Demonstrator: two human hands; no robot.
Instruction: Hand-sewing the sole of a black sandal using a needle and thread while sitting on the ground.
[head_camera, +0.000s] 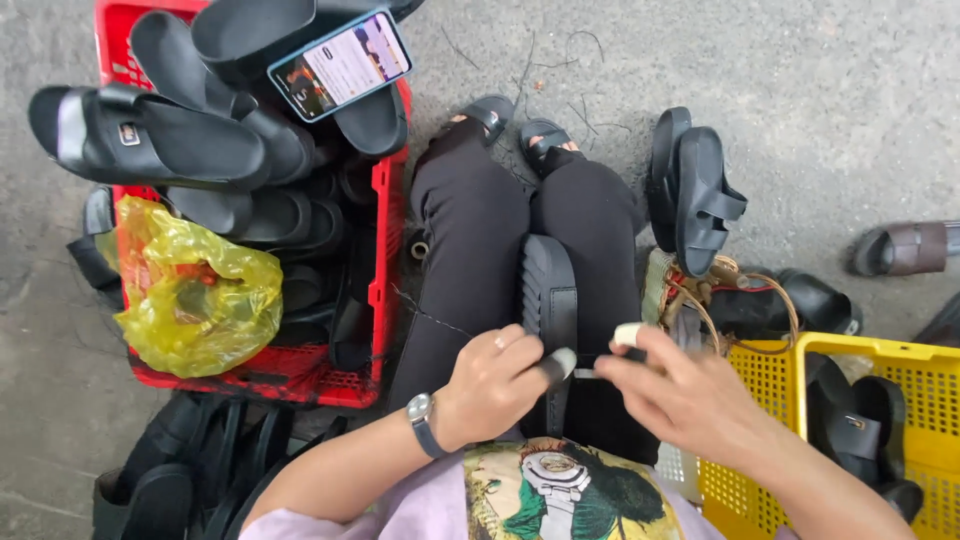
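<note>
Black sandal (548, 300), sole up on lap between knees. Left hand (497, 385) grip pinched on sole edge; right hand (690, 395) grip closed on small blade (584, 373). Risks: slip cutting taped fingertips (627, 334); sandal sliding off knees

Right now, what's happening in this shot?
A seated person holds a black sandal sole-up across their lap. The left hand grips its near end; the right hand pinches something small at the same spot, too small to identify. A red crate to the left is heaped with black sandals, with a phone and a yellow plastic bag on top. A yellow crate to the right holds more.
</note>
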